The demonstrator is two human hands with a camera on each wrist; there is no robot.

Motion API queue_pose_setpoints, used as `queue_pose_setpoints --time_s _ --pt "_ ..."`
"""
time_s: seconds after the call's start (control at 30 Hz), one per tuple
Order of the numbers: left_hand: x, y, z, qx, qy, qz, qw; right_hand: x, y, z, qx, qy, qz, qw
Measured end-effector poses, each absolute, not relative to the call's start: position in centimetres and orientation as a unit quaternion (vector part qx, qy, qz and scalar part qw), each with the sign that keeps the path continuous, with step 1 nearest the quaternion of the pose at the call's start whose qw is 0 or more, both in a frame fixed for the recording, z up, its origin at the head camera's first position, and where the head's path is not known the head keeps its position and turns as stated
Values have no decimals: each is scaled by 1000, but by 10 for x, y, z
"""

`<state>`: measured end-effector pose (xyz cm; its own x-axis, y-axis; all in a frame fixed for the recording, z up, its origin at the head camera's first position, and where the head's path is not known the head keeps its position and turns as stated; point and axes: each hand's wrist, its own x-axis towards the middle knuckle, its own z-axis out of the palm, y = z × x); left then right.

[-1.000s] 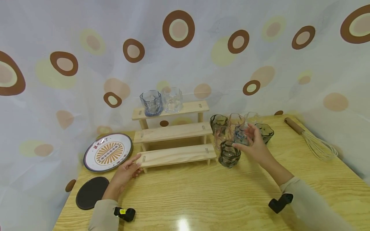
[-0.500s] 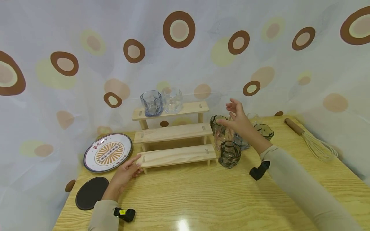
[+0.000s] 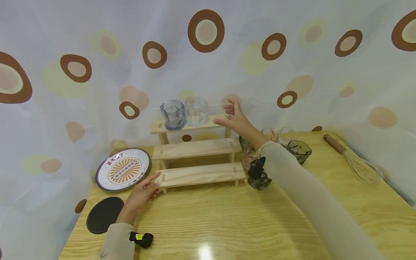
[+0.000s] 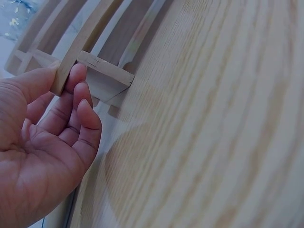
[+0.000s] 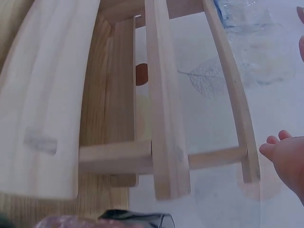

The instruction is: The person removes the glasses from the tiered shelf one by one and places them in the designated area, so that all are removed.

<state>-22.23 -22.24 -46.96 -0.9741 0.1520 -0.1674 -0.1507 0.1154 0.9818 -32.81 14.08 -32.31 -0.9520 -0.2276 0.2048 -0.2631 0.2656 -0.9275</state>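
My left hand (image 3: pixel 140 195) pinches the left end of the lowest board of a three-step wooden display rack (image 3: pixel 199 175). In the left wrist view, the thumb of that hand (image 4: pixel 47 147) lies on one face of the board and the fingers curl against the other. My right hand (image 3: pixel 239 121) is raised by the right end of the top step, thumb and fingers spread apart, nothing visible between them. On that top step stand a bluish glass (image 3: pixel 173 116) and a clear glass (image 3: pixel 197 112), side by side. The right wrist view shows only part of the right hand (image 5: pixel 290 159).
Right of the rack, several tumblers stand grouped, among them a dark green glass (image 3: pixel 299 150) and a smoky glass (image 3: pixel 259 182); my forearm hides some. A whisk (image 3: pixel 354 157) lies far right. At left are a patterned plate (image 3: pixel 123 169) and a black round mat (image 3: pixel 104 215).
My right hand has moved up and left from the group of tumblers to the top step's right end. The left hand has kept its hold on the rack, and the glasses have stayed put.
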Motion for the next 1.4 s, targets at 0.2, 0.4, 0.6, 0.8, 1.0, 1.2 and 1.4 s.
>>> queue_pose_setpoints --time_s 0.2,0.4,0.6,0.8,1.0,1.2,1.4 --pt "-221 -222 -469 2 741 661 114 -344 110 -318 128 -810 573 -2" --pt "-222 -223 -469 13 739 664 113 -358 87 -310 114 -818 564 -20" --pt "-223 -223 -470 8 737 666 117 -364 76 -310 115 -806 579 -47" --pt "-224 -223 -471 9 734 669 116 -368 66 -311 123 -802 583 -41" --pt "-224 -223 -472 9 736 668 112 -370 63 -311 124 -806 578 -26" --pt "-224 -223 -471 7 736 667 114 -367 65 -312 118 -806 579 -24" --pt "-223 -224 -469 8 737 665 115 -363 68 -312 111 -798 592 -9"
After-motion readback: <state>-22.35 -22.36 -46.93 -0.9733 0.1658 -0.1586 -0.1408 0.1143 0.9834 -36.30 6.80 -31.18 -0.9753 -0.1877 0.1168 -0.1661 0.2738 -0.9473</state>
